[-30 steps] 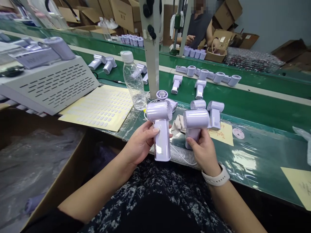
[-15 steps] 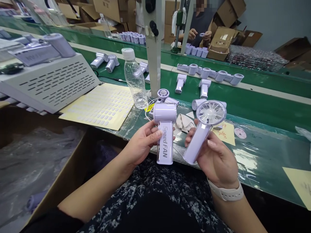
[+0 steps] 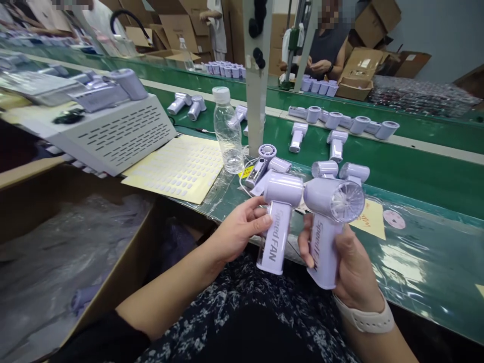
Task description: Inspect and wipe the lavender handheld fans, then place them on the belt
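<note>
My left hand [image 3: 245, 227] is closed round the handle of a lilac handheld fan [image 3: 283, 188], its "Speed FAN" lettering facing me. Beside it, my right hand [image 3: 351, 262] grips a second lilac handheld fan [image 3: 321, 199], whose clear-bladed round end points to the right. The heads of the two fans are close together; I cannot tell whether they touch. Just beyond them on the bench lie a fan with a round grille [image 3: 267, 151] and two more fan heads [image 3: 324, 169]. Parts of both handles are hidden by my fingers.
A clear water bottle [image 3: 229, 133] stands near a white post [image 3: 256, 75]. Left of it are a sticker sheet [image 3: 181, 171] and a slotted metal box [image 3: 124, 136] with fans on top. More fans [image 3: 298, 136] lie on the green belt. An open carton [image 3: 113, 302] is below left.
The fan in my right hand has turned, so its lettering now shows and its bladed end faces right. The left fan tilts slightly, and both fans are closer together. The view has shifted left.
</note>
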{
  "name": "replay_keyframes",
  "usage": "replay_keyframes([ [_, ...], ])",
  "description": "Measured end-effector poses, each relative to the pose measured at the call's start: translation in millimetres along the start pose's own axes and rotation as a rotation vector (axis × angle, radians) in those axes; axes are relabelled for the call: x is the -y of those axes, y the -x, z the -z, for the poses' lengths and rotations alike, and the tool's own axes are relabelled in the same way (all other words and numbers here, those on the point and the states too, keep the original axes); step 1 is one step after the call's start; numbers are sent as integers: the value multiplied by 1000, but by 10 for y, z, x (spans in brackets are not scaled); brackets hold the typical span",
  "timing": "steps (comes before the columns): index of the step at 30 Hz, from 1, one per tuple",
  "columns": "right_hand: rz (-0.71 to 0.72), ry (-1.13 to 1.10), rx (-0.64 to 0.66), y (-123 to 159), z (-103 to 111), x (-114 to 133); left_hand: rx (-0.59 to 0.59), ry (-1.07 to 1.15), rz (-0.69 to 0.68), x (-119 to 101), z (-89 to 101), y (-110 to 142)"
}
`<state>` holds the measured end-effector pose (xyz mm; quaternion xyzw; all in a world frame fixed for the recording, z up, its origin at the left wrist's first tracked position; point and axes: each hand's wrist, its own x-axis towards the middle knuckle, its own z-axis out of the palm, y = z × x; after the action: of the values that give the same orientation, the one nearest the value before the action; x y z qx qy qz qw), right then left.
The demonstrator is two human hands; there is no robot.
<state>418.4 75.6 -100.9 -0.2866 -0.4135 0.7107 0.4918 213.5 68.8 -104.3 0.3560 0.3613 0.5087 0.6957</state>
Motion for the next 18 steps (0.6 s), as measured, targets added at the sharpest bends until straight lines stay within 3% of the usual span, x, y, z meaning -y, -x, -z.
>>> replay_keyframes([
  [4,54,24,-80,37,111,-36,26,-66,-25,-32,-13,43],
  [9,191,260,-127,131,119,10,2,-380,-223,-103,-35,132],
  [14,426,542,137,171,39,109,-13,-686,-718,-126,-64,205],
  [16,491,580,215,157,42,113,-41,-768,-797,-114,-74,201],
  [18,526,609,266,141,68,103,-33,-773,-781,-95,-56,176],
])
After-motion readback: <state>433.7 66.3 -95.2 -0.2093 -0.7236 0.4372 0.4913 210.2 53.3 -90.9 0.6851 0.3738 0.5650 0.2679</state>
